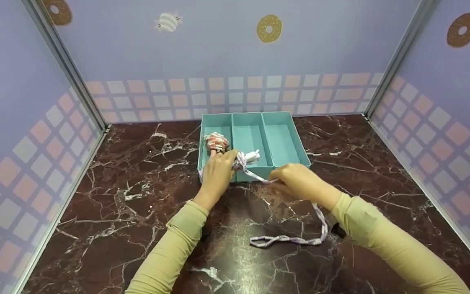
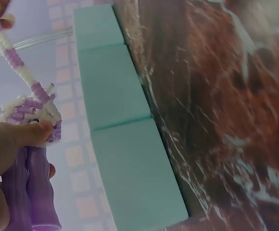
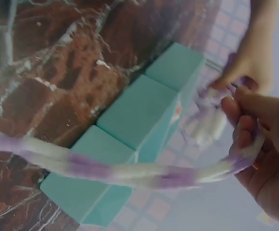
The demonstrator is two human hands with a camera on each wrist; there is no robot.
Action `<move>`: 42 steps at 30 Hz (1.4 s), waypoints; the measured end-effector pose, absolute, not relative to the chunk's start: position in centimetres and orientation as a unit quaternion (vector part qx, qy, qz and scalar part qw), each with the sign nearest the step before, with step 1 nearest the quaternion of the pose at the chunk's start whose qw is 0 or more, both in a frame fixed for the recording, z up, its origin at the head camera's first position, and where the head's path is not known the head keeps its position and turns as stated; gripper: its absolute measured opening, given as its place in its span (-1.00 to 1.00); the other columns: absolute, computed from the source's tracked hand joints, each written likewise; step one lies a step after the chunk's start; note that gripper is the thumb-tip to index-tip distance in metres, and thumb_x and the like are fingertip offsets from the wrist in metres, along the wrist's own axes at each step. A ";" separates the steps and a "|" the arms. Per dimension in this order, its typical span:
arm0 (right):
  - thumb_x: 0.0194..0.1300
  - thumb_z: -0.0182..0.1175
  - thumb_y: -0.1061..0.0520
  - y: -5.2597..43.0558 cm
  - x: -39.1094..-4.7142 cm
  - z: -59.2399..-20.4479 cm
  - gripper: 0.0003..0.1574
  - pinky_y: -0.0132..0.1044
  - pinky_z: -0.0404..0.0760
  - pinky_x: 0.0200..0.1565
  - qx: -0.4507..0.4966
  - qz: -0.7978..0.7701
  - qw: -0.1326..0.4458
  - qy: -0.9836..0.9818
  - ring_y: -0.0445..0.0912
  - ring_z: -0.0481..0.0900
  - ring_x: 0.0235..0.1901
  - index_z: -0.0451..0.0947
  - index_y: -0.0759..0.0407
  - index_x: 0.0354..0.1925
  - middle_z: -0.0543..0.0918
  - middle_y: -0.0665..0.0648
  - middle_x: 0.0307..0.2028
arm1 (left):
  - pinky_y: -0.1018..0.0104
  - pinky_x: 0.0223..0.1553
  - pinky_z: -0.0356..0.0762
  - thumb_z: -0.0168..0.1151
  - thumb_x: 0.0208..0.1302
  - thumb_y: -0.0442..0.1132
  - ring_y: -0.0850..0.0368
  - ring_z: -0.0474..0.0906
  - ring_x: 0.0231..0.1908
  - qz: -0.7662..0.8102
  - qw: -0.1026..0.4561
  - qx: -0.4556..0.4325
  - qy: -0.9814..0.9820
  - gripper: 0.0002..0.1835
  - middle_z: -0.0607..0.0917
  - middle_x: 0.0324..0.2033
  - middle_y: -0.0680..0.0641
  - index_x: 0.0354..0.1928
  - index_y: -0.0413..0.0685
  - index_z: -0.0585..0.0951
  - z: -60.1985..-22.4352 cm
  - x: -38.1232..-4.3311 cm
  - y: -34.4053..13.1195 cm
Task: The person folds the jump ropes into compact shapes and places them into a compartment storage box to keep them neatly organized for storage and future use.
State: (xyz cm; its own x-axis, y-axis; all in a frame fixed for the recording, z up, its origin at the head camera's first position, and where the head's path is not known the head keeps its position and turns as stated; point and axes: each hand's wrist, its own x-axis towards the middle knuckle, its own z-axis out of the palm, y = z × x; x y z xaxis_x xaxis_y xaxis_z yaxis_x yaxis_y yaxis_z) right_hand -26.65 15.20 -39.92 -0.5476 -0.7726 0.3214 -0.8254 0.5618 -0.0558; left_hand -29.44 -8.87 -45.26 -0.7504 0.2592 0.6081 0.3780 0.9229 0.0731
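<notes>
A beaded jump rope [image 1: 320,228] in purple and white is stretched between the two hands. My left hand [image 1: 218,168] grips its purple handles [image 2: 42,192] with the thumb pressed on a wound bundle [image 2: 31,109] of beads. From that bundle a strand runs right to my right hand [image 1: 298,180], whose fingers pinch it. Past the right hand, a doubled length of rope [image 3: 106,172] hangs down and ends in a loop on the table. Another beaded bundle [image 1: 217,141], pink and white, shows just beyond the left hand, over the left compartment.
A teal bin [image 1: 282,143] with three side-by-side compartments stands behind the hands, near the back wall. The dark red marbled table [image 1: 137,220] extends around it. Patterned panels [image 1: 235,49] enclose the back and both sides.
</notes>
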 end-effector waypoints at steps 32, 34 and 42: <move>0.24 0.34 0.18 16.5 -34.1 -38.7 -0.83 -0.42 0.58 -0.43 0.418 0.434 -0.125 -0.788 -0.29 0.60 -0.45 0.76 0.25 -0.23 0.79 0.00 -0.34 | 0.41 -0.24 0.64 0.51 0.00 -0.14 0.19 0.67 -0.34 -0.181 0.262 -0.431 -0.845 -0.58 0.82 -0.25 0.06 -0.03 0.03 0.70 -45.1 -24.8 -6.1; 0.25 0.32 0.25 16.7 -34.0 -40.1 -0.84 -0.48 0.55 -0.43 0.387 0.499 -0.132 -0.764 -0.33 0.58 -0.46 0.74 0.31 -0.22 0.78 -0.07 -0.35 | 0.41 -0.29 0.64 0.51 0.00 -0.16 0.19 0.67 -0.39 -0.213 0.266 -0.418 -0.842 -0.57 0.81 -0.32 0.01 -0.02 -0.01 0.70 -44.8 -24.5 -5.9; 0.31 0.28 0.14 15.8 -32.9 -44.0 -0.83 -0.55 0.60 -0.29 0.294 0.692 -0.115 -0.650 -0.35 0.64 -0.36 0.78 -0.13 -0.28 0.78 -0.15 -0.34 | 0.30 -0.14 0.69 0.53 -0.03 -0.17 0.03 0.76 -0.24 -0.354 0.266 -0.325 -0.836 -0.46 0.80 -0.17 -0.17 0.05 -0.18 0.66 -43.4 -24.3 -5.4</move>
